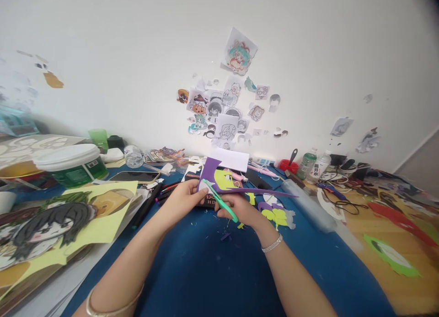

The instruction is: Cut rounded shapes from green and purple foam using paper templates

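Note:
My left hand (187, 197) pinches the left edge of a purple sheet (208, 169), foam or thick paper, holding it above the blue mat. A lime-yellow piece with a drawn eye (222, 179) shows against the purple. Green-handled scissors (229, 210) are in my right hand (243, 209), their blades pointing up and left across the sheet near my left thumb. A thin purple strip (270, 191) of the sheet sticks out to the right above my right wrist. Whether the blades are apart cannot be made out.
Lime and purple cut-outs (276, 214) lie right of my hands on the blue mat (219, 271). A clear plastic roll (307, 205) and bottles (317, 166) stand farther right. At left are a white-lidded tub (68, 159), a phone (134, 176) and a stack of drawings (113, 216).

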Available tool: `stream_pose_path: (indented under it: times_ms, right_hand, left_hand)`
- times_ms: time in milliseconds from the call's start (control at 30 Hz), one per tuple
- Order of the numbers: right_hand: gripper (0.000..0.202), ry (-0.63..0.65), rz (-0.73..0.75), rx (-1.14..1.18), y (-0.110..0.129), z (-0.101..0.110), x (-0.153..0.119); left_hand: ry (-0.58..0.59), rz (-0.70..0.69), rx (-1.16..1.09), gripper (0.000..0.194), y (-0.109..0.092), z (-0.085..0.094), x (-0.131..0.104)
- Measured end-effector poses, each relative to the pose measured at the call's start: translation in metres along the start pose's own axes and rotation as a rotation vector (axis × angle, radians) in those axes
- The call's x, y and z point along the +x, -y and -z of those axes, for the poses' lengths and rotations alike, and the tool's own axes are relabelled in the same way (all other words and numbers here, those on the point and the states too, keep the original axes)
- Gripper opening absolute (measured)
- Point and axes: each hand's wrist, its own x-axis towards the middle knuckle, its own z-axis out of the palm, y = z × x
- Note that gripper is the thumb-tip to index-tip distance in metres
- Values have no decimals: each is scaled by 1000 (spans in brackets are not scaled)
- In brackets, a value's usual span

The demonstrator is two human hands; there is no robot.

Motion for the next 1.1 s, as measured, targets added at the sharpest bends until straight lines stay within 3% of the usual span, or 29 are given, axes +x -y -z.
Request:
stream_pose_path:
  times_ms: [167,333,1100]
  right_hand:
    - [35,-47,-11,5,6,-5,-1]
    - [39,-43,25,42,1,-9,3]
    - [41,-123,129,80,-12,-13,8]
  left_hand:
    - [-80,-51,181,23,2,-3,1]
    - [-102,-40,225,24,2,-5,1]
    - [-46,-8,-93,20,-4,-9,-2]
